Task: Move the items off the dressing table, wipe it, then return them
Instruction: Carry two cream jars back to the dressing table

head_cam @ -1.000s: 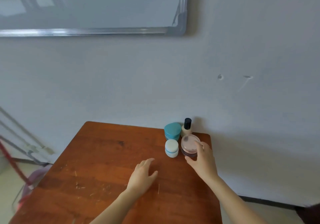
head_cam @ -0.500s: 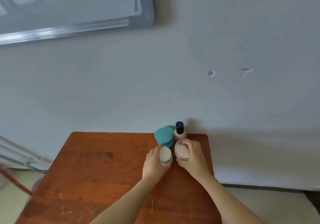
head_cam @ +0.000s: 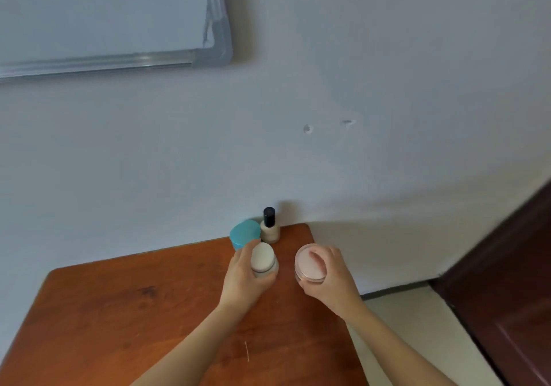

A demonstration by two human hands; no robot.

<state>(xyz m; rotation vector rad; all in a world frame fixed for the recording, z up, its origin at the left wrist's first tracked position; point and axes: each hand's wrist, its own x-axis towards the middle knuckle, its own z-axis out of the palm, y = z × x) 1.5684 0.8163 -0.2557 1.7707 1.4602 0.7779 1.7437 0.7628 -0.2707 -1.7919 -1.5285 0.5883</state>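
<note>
White-lidded jar [head_cam: 262, 259] sits in the grip of the left hand [head_cam: 243, 280], whose fingers and thumb curl round its sides from the near left. Just to its right, with a strip of bare wood between the 2, the pink jar [head_cam: 308, 266] is held by the right hand [head_cam: 332, 280], which wraps round its right side with fingers lying across its clear lid. Both hands are clamped on their jars and stand apart from each other. Whether either jar rests on the wood or is lifted just clear of it cannot be told. The pink jar shows at the right edge of the bench [head_cam: 119, 311].

Behind the white-lidded jar, at the far right corner of the bench against the wall [head_cam: 328, 58], stand the other 2 items. One is a teal jar [head_cam: 244, 230], its near side hidden by the left hand's fingertips. Just to its right is an upright cream bottle [head_cam: 269, 232] with a black cap.

The reddish-brown bench top shows scuffs and a pale scratch between the forearms. A whiteboard [head_cam: 104, 13] with a grey frame hangs on the wall at upper left. Pale floor [head_cam: 402, 326] lies right of the bench, and a dark wooden panel [head_cam: 507, 281] fills the lower right.
</note>
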